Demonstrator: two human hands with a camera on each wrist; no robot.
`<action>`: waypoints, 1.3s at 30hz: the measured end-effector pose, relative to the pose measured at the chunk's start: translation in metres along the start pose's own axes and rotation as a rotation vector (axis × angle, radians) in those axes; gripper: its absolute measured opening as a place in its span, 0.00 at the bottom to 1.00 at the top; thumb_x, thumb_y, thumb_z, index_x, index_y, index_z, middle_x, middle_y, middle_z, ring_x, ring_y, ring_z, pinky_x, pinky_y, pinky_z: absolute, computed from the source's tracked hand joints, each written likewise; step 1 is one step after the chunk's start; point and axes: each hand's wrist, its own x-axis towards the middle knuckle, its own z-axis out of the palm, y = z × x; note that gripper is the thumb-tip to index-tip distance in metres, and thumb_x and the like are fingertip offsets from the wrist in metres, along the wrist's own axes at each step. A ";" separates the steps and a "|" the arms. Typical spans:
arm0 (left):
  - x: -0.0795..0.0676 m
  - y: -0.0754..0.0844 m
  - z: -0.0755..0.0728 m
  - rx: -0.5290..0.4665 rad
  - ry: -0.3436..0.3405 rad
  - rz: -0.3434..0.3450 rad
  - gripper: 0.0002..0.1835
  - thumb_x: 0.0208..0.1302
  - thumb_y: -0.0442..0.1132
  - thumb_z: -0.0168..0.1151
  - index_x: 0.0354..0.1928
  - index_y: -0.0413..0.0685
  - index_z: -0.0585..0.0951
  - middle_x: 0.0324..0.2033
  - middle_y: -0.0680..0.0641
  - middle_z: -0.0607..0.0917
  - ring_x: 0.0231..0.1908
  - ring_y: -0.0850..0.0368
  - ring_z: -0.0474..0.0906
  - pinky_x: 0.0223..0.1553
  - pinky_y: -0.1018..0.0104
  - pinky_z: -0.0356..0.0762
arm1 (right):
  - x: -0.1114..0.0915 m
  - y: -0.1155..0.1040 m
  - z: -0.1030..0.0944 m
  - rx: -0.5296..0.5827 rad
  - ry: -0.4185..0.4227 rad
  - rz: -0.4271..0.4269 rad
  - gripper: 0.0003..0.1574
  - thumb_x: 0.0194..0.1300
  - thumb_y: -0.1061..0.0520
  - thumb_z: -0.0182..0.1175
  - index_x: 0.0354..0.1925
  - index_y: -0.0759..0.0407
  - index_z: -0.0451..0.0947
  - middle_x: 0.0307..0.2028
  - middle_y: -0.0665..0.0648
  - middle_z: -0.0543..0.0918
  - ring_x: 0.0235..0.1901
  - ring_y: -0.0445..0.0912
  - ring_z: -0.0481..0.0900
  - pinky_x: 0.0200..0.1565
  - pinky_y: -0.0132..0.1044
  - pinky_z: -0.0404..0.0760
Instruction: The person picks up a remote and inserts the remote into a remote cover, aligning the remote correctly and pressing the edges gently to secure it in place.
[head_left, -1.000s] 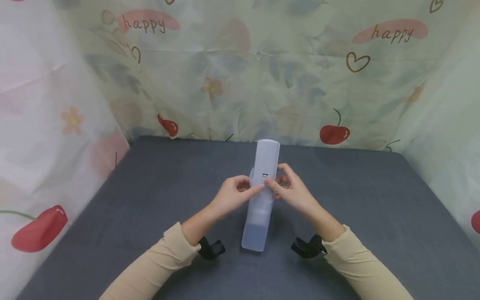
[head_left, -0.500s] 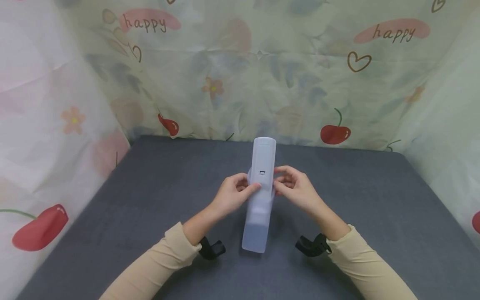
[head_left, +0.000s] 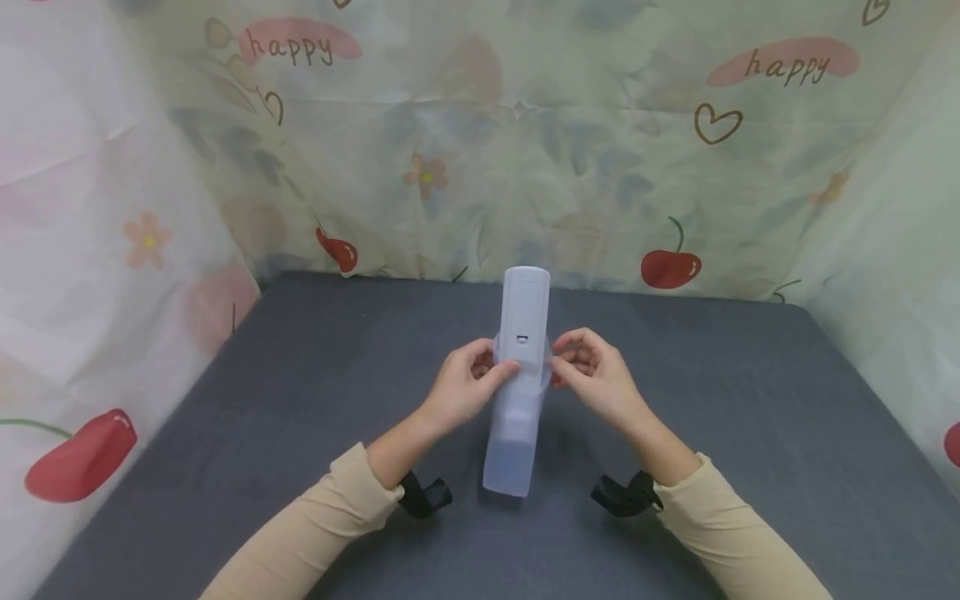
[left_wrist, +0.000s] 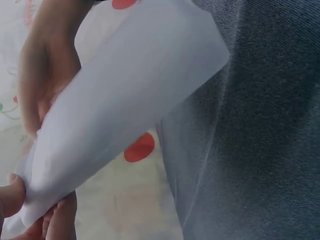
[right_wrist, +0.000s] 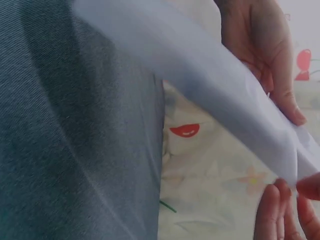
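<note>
Compared with one second ago, the white plastic device [head_left: 526, 304] has shifted slightly away from the person, and the right hand [head_left: 600, 379] has moved its thumb from the front face to the right edge, which it pinches with curled fingers. The left hand [head_left: 465, 387] grips the left side, thumb in front. The device is over the grey desk [head_left: 360, 333], before a printed cloth [head_left: 495, 167].

Looks like a makeshift booth [head_left: 67, 192], curtained on three sides; cannot tell whether within a home, lab or office. Judged from printed sheets [head_left: 517, 142] hung beyond and to both sides of the fingers [head_left: 583, 337], marked "happy" with hearts [head_left: 717, 125] and cherries [head_left: 671, 269], and from a dark grey table [head_left: 337, 358] beneath them.
</note>
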 end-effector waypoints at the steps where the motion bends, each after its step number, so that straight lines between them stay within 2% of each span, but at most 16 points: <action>1: 0.000 -0.001 0.000 -0.002 0.006 -0.001 0.14 0.62 0.38 0.61 0.45 0.36 0.78 0.33 0.38 0.84 0.28 0.58 0.77 0.29 0.72 0.73 | -0.001 0.000 -0.001 0.005 -0.013 0.013 0.13 0.64 0.63 0.57 0.46 0.68 0.69 0.36 0.64 0.80 0.29 0.40 0.81 0.37 0.36 0.83; 8: -0.002 -0.004 0.001 -0.033 0.024 0.024 0.14 0.62 0.36 0.61 0.46 0.34 0.78 0.34 0.37 0.83 0.31 0.56 0.79 0.30 0.71 0.73 | -0.006 0.001 -0.002 -0.048 -0.074 0.059 0.19 0.64 0.56 0.59 0.48 0.68 0.73 0.39 0.65 0.82 0.34 0.47 0.83 0.38 0.34 0.83; 13: -0.002 -0.004 0.002 -0.039 0.031 0.039 0.14 0.62 0.37 0.61 0.46 0.35 0.78 0.35 0.38 0.83 0.32 0.53 0.80 0.31 0.70 0.74 | -0.009 -0.001 -0.001 -0.128 -0.085 0.038 0.18 0.63 0.56 0.60 0.47 0.68 0.77 0.40 0.66 0.83 0.32 0.44 0.83 0.37 0.32 0.82; 18: -0.003 -0.005 0.003 -0.021 0.040 0.039 0.14 0.62 0.38 0.61 0.47 0.37 0.79 0.35 0.39 0.84 0.33 0.52 0.80 0.32 0.69 0.76 | -0.010 -0.002 0.001 -0.228 -0.078 -0.032 0.12 0.62 0.59 0.61 0.42 0.67 0.81 0.34 0.64 0.85 0.27 0.40 0.81 0.33 0.30 0.80; 22: -0.003 -0.007 0.005 0.010 0.039 0.056 0.16 0.62 0.38 0.61 0.48 0.37 0.78 0.34 0.39 0.84 0.31 0.52 0.79 0.30 0.68 0.76 | -0.011 -0.002 0.003 -0.260 -0.023 -0.059 0.09 0.61 0.60 0.61 0.37 0.66 0.82 0.28 0.61 0.85 0.23 0.40 0.79 0.30 0.29 0.78; 25: -0.002 -0.007 0.006 0.042 0.033 0.083 0.17 0.62 0.38 0.61 0.50 0.38 0.78 0.34 0.39 0.84 0.31 0.51 0.80 0.29 0.68 0.76 | -0.011 -0.002 0.004 -0.234 0.030 -0.055 0.07 0.61 0.61 0.61 0.35 0.66 0.81 0.27 0.61 0.84 0.23 0.39 0.79 0.29 0.30 0.80; 30: -0.002 -0.005 0.007 0.097 0.024 0.136 0.17 0.62 0.39 0.60 0.50 0.38 0.77 0.35 0.40 0.83 0.31 0.51 0.80 0.29 0.70 0.76 | -0.008 -0.004 0.006 -0.152 0.106 0.018 0.09 0.62 0.60 0.60 0.36 0.67 0.81 0.28 0.63 0.84 0.23 0.37 0.79 0.31 0.32 0.82; 35: -0.004 -0.003 0.008 0.144 0.004 0.149 0.16 0.63 0.40 0.60 0.49 0.38 0.77 0.34 0.40 0.82 0.31 0.53 0.79 0.27 0.72 0.75 | -0.006 -0.008 0.006 -0.102 0.133 0.095 0.12 0.63 0.59 0.59 0.39 0.68 0.81 0.30 0.61 0.83 0.24 0.37 0.79 0.33 0.29 0.81; 39: -0.005 -0.001 0.008 0.176 -0.015 0.154 0.15 0.63 0.41 0.59 0.47 0.37 0.76 0.32 0.41 0.81 0.30 0.54 0.78 0.26 0.73 0.74 | -0.004 -0.010 0.007 -0.058 0.147 0.135 0.13 0.63 0.60 0.59 0.40 0.70 0.80 0.28 0.55 0.82 0.24 0.37 0.77 0.33 0.29 0.81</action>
